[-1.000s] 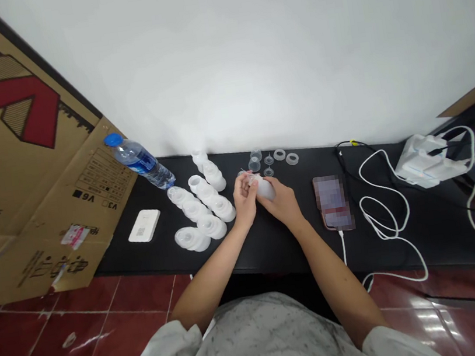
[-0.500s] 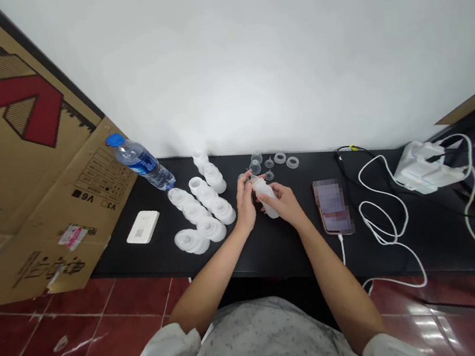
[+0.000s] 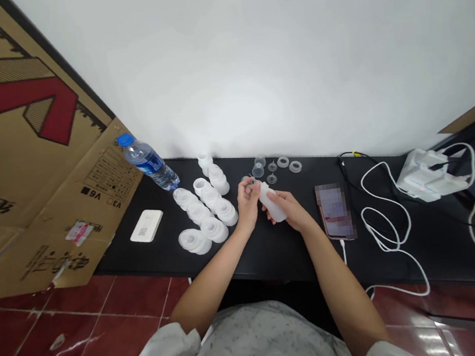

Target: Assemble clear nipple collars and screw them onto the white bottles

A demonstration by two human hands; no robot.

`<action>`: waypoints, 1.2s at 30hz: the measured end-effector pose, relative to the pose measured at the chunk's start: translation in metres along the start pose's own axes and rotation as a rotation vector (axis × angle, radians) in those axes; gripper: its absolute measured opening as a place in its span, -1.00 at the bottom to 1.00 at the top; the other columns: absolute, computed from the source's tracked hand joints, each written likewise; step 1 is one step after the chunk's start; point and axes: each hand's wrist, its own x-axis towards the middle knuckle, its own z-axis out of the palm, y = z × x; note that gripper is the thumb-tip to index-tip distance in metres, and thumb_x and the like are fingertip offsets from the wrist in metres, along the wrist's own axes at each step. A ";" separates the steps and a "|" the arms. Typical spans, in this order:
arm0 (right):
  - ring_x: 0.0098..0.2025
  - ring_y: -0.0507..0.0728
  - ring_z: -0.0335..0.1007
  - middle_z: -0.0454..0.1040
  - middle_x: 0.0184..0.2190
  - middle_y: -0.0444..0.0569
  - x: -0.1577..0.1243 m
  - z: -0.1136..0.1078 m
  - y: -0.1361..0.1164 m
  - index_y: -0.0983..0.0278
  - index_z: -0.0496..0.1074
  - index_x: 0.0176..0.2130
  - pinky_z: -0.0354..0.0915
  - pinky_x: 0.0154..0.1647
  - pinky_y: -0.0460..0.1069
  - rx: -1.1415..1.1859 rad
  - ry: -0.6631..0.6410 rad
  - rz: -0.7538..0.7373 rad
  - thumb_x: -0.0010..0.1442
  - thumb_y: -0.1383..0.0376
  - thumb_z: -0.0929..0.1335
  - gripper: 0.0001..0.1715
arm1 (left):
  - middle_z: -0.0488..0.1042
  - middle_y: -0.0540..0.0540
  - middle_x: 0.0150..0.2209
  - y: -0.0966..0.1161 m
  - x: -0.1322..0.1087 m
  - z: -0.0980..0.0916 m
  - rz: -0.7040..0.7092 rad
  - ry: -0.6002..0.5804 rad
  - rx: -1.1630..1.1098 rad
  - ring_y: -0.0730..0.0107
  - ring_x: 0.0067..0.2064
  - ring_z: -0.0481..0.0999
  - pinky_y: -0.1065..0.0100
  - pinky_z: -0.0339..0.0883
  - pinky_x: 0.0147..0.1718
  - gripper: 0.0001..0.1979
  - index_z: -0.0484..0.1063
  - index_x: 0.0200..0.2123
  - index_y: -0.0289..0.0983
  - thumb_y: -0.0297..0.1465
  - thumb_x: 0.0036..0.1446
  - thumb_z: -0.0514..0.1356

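Observation:
My right hand is shut around a translucent white plastic bottle, which tilts with its base toward me. My left hand is at the bottle's neck, its fingertips close to the top. The neck is partly hidden by those fingers, and I cannot tell if they pinch a small part there. Just beyond my hands, on the black tabletop, lie small clear silicone pieces and translucent rings.
To the left stand white stacked plastic pieces, a blue-capped water bottle and a white power bank, beside a cardboard sheet. To the right are a blurred phone, white cables and a white device.
The bottle has swung from lying across my right hand to a steeper tilt, its base now toward me. The whole view has shifted slightly.

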 end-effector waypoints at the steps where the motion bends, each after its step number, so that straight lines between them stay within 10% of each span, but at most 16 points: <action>1: -0.54 0.06 0.44 0.59 -0.38 -0.01 0.000 0.000 -0.001 0.28 0.57 -0.26 0.41 -0.63 -0.08 0.007 -0.011 0.015 0.24 -0.22 0.51 -0.39 | 0.59 -0.04 -0.24 0.001 0.000 0.000 0.003 -0.006 0.001 0.36 -0.32 0.56 0.36 0.40 -0.34 -0.47 0.43 0.05 -0.14 0.05 0.23 0.42; 7: -0.53 0.08 0.41 0.57 -0.39 -0.01 -0.001 -0.002 -0.007 0.27 0.58 -0.15 0.34 -0.64 -0.07 0.083 -0.088 0.135 0.34 -0.36 0.30 -0.22 | 0.61 -0.06 -0.21 0.004 -0.002 0.003 -0.041 -0.081 -0.068 0.31 -0.28 0.61 0.31 0.47 -0.28 -0.43 0.40 0.20 -0.11 0.08 0.31 0.33; 16: -0.60 0.06 0.43 0.57 -0.48 -0.07 0.005 0.001 0.013 0.28 0.55 -0.28 0.35 -0.68 -0.10 -0.231 0.160 -0.072 0.13 -0.21 0.58 -0.38 | 0.68 -0.14 -0.15 0.009 0.000 0.005 -0.174 -0.045 -0.163 0.35 -0.32 0.61 0.41 0.38 -0.42 -0.36 0.44 0.13 -0.22 -0.06 0.13 0.53; 23: -0.59 0.03 0.36 0.52 -0.47 -0.09 0.000 0.001 -0.005 0.25 0.56 -0.12 0.23 -0.71 -0.14 0.331 -0.155 0.257 0.28 -0.25 0.44 -0.37 | 0.70 -0.19 -0.05 0.023 -0.004 0.008 -0.261 -0.161 -0.277 0.31 -0.21 0.66 0.37 0.47 -0.24 -0.32 0.49 0.28 -0.25 -0.09 0.19 0.50; 32: -0.57 0.08 0.44 0.55 -0.50 -0.12 0.002 0.005 0.009 0.26 0.59 -0.20 0.32 -0.66 -0.09 -0.339 0.219 -0.164 0.18 -0.14 0.57 -0.47 | 0.66 -0.10 -0.22 0.014 0.000 0.009 -0.244 -0.030 -0.269 0.33 -0.29 0.63 0.36 0.45 -0.31 -0.36 0.50 0.06 -0.26 -0.05 0.05 0.58; 36: -0.63 0.05 0.35 0.51 -0.55 -0.09 0.001 0.004 0.007 0.28 0.53 -0.31 0.27 -0.71 -0.09 -0.062 0.060 -0.009 0.27 -0.21 0.49 -0.40 | 0.70 -0.18 -0.18 0.016 0.001 0.007 -0.250 -0.073 -0.252 0.26 -0.25 0.67 0.32 0.45 -0.27 -0.33 0.52 0.13 -0.29 -0.05 0.09 0.56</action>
